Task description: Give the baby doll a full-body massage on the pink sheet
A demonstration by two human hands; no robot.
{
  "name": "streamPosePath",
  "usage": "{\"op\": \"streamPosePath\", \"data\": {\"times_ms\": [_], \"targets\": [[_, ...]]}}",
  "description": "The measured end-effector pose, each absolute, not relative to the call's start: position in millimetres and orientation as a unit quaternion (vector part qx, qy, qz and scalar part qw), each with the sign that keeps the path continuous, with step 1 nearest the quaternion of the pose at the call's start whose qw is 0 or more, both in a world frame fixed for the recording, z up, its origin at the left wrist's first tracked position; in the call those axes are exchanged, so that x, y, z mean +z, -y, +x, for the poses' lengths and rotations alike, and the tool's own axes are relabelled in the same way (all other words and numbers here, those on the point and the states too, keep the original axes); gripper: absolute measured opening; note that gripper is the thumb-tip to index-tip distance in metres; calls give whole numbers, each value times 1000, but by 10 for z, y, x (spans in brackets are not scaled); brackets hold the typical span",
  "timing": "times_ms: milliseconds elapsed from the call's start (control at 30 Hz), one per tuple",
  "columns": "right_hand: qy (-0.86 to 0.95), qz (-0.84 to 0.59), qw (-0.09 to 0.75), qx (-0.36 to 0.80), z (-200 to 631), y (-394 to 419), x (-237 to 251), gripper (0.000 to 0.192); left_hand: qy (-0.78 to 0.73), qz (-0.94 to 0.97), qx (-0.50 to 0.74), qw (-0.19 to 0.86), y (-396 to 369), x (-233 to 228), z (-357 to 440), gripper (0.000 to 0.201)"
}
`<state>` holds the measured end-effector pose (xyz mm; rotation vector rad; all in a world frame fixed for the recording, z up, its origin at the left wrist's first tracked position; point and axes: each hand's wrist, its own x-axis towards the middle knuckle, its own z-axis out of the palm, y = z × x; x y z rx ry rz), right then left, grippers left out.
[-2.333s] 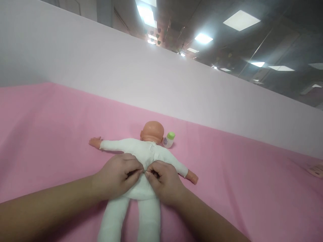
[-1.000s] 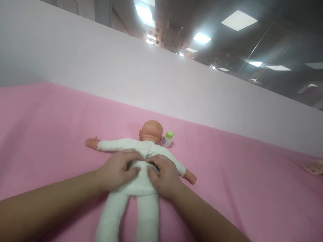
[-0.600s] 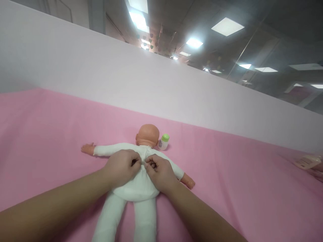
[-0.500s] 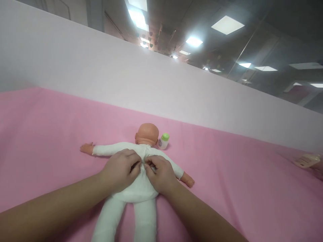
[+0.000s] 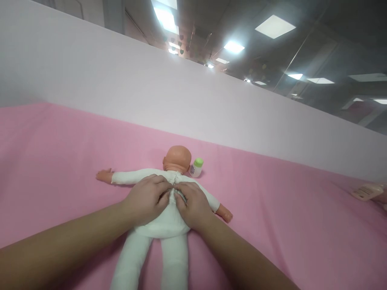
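Observation:
A baby doll [image 5: 160, 229] with a white cloth body lies face down, its arms spread wide. My left hand [image 5: 149, 197] rests on the left half of its back, with bent fingers and thumb at the middle seam, where the cloth is gathered. Opposite it, my right hand [image 5: 193, 203] grips the same ridge from the right side. The fingertips of both hands nearly meet just below the doll's neck. How much cloth is pinched is hidden by the fingers. Close by the doll's head stands a small white bottle [image 5: 196, 168] with a green cap.
Pink cloth [image 5: 75, 149] covers the surface under the doll. A pale wall panel [image 5: 121, 84] runs along the far side. At the right edge, another person's hand [image 5: 381, 197] holds a pale bottle [image 5: 365, 192].
Both hands have shifted slightly up the doll's back toward its neck. Their index fingers reach further forward from the thumbs. The doll and the green-capped bottle stay in place.

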<state>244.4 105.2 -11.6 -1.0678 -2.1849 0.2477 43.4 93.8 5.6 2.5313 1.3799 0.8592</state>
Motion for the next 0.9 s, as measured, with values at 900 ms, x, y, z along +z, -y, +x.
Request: {"op": "streamPosePath", "data": {"times_ms": [900], "targets": [[853,-446,268,37,2443,-1015,-108,54,-481,842,242,-25,-945,-41,411,56]]}}
